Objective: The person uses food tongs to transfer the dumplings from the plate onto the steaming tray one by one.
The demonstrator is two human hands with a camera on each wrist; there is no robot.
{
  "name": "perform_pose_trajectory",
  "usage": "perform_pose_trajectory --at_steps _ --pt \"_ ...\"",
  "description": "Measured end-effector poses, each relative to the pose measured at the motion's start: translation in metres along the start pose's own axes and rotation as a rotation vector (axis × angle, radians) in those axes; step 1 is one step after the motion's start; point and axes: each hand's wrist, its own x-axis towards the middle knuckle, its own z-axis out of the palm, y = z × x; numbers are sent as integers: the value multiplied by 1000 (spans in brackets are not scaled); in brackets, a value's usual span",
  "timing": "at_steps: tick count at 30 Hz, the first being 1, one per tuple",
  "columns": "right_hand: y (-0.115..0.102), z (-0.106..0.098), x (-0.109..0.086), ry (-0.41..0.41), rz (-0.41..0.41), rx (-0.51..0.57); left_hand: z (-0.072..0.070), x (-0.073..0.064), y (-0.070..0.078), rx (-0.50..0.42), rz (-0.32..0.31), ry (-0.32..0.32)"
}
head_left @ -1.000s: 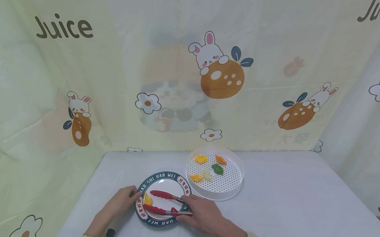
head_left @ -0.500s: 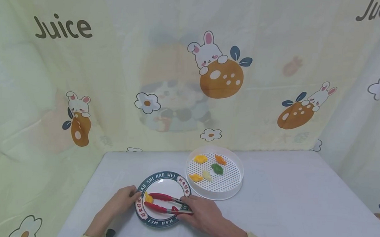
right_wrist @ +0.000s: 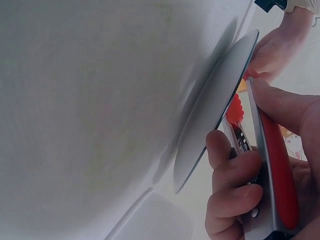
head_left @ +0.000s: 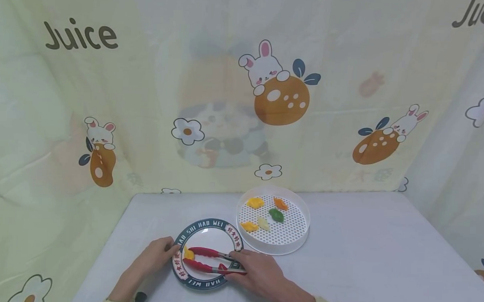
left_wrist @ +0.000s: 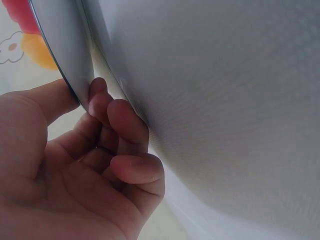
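At the left edge of a round plate [head_left: 207, 223] with a dark patterned rim, my left hand [head_left: 156, 254] pinches the rim. In the left wrist view, its thumb lies on the plate's upper side and its fingertips are underneath. My right hand [head_left: 258, 271] grips the handles of metal tongs [right_wrist: 282, 170] with red tips, at the plate's right side. The red tips reach left across the plate, somewhat apart, up to a yellow dumpling-like piece [head_left: 188, 253] inside the left rim. Whether both tips touch the piece cannot be made out.
A white round steamer tray [head_left: 276, 249] with a holed bottom stands behind and right of the plate, holding several yellow, orange, green and pale dumpling-like pieces. A printed cloth [head_left: 147, 99] hangs behind the white table [head_left: 354, 252].
The red tips of the tongs have drawn closer together around the yellow piece, the farther tip shifting toward me. Both hands and the plate stay in place.
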Motion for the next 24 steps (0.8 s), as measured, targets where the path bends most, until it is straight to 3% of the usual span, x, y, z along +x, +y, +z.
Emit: perform_pose_trajectory --at_steps 14,20,24 --pt "12 -12 -10 76 21 21 0 -1 2 14 -14 -2" --pt "21 -30 -19 145 52 3 0 -2 1 18 4 7" --pt "31 -49 -23 200 123 -6 0 -4 0 24 16 18"
